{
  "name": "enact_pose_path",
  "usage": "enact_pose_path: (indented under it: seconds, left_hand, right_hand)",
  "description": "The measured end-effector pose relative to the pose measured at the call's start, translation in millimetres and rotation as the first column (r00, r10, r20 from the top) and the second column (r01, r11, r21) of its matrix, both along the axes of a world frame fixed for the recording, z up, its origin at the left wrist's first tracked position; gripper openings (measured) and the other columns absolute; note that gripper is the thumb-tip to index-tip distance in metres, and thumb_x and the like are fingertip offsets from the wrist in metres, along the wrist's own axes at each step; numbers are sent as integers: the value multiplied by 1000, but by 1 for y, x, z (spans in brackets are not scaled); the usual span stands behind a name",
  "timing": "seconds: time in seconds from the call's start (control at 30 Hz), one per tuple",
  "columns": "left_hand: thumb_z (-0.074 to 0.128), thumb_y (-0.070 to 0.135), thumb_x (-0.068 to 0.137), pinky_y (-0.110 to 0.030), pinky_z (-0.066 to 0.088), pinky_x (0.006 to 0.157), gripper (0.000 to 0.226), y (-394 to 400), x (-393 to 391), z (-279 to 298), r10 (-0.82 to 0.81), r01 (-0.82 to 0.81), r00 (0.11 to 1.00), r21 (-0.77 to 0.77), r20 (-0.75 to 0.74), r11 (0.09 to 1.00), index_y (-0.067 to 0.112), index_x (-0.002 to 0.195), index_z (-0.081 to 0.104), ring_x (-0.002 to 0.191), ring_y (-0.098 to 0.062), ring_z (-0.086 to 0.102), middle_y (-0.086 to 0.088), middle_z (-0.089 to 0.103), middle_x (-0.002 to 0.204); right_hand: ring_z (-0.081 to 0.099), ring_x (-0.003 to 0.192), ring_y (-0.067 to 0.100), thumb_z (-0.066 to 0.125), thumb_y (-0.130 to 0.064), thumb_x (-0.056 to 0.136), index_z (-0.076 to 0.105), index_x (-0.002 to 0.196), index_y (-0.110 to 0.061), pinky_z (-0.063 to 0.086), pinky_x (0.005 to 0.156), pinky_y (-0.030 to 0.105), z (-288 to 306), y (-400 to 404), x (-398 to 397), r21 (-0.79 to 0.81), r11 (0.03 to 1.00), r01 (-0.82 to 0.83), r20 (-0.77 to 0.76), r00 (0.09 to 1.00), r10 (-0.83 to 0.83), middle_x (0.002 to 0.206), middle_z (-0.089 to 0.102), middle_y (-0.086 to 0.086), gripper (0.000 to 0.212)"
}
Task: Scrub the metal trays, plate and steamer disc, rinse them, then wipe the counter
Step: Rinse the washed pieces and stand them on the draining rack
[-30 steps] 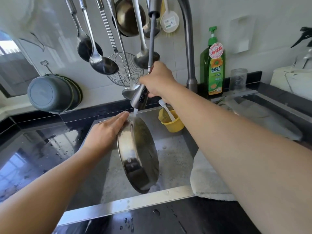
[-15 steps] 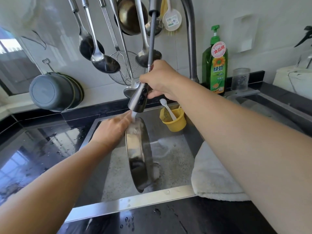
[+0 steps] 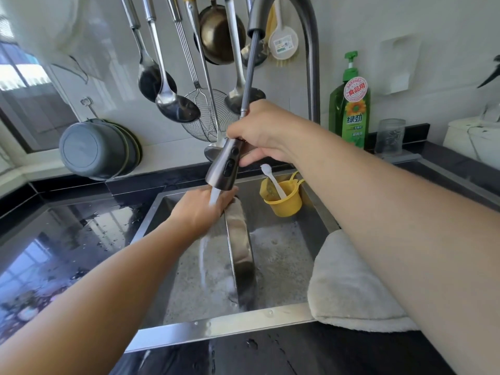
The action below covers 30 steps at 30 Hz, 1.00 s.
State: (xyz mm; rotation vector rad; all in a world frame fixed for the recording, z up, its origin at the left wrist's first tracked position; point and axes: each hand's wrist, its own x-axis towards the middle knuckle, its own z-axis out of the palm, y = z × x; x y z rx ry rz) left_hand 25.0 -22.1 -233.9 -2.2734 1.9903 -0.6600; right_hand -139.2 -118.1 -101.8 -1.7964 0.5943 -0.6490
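Water streams from the pull-out sprayer head (image 3: 223, 169) at the centre of the frame, which your right hand (image 3: 266, 131) grips, fingers curled round its top and thumb tucked beneath. The stream falls past your left hand (image 3: 198, 209) and down the near face of a round metal tray (image 3: 241, 250). You hold that tray on edge over the sink (image 3: 224, 324), so you see it almost edge-on; your left fingers wrap over its top rim, though their tips are hidden behind it. Suds cover the sink floor. A yellow cup (image 3: 284, 197) with a white spoon in it sits at the sink's far right corner. A pale folded cloth (image 3: 349, 282) drapes over the sink's right edge. Wet black table (image 3: 65, 239) fills the left of the frame. A green dish-soap bottle (image 3: 351, 104) stands at the upper right, beside the tap.
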Motion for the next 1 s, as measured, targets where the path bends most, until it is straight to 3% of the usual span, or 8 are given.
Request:
enact_pose_path:
  seconds: [0.07,0.17,0.3,0.43,0.53,0.63,0.83,1.0]
  left_hand:
    - [53,22,106,-48,61,85,57,1,1,-2,-70,70,997,-18,41,997,25,160,34,109,-36,70,-11,63,140]
    - [60,15,99,-41,57,96,52,4,-2,-5,-203,212,970,-55,135,976,18,149,49,117,-29,68,-4,67,135]
    - [70,13,88,-43,56,96,46,14,2,-4,-336,352,926,-75,172,933,5,132,66,115,-33,70,-13,71,129]
    - [83,-2,79,-45,61,92,60,13,3,-5,-394,397,910,-2,127,918,6,136,62,119,-31,69,-15,67,134]
    - [82,-2,82,-47,63,89,69,8,8,-7,-372,369,924,46,91,928,10,144,55,133,-29,59,-12,60,145]
    - [80,-5,82,-45,57,101,82,6,2,-6,-305,300,952,93,41,949,14,154,46,138,-30,55,-11,51,154]
    - [63,10,100,-41,58,90,60,14,6,-1,-69,64,991,47,116,997,16,155,42,126,-27,64,-6,53,152]
    - [57,21,106,-39,52,102,65,18,8,4,54,-67,987,79,151,995,19,162,24,137,-26,55,-3,38,164]
  right_hand:
    - [75,76,23,62,-1,92,56,112,-1,65,65,42,-3,-1,7,-14,999,47,8,999,-47,98,67,16,21]
    - [70,85,25,66,-3,91,55,106,-6,65,65,42,-11,-7,12,-53,989,135,16,991,-134,100,61,13,19]
    - [69,89,27,69,-4,89,53,112,-8,65,68,43,-18,-14,15,-89,979,186,25,982,-185,104,60,11,28]
    - [70,89,26,68,-3,90,53,117,-6,65,66,42,-16,-13,13,-70,987,144,23,989,-143,107,60,13,31]
    - [69,91,25,65,-2,92,52,119,-4,65,65,41,-13,-9,11,-35,996,85,38,996,-84,111,59,15,30]
    - [69,90,25,66,-5,92,53,116,-5,65,66,41,-14,-10,8,-67,991,112,19,994,-111,110,61,14,28]
    - [73,83,22,64,-6,94,54,104,-7,65,68,39,-4,-11,-22,-141,987,74,-107,990,-89,100,66,13,14]
    - [73,77,22,62,-3,94,51,93,-9,64,64,37,5,-9,-39,-152,987,47,-180,981,-74,91,65,12,13]
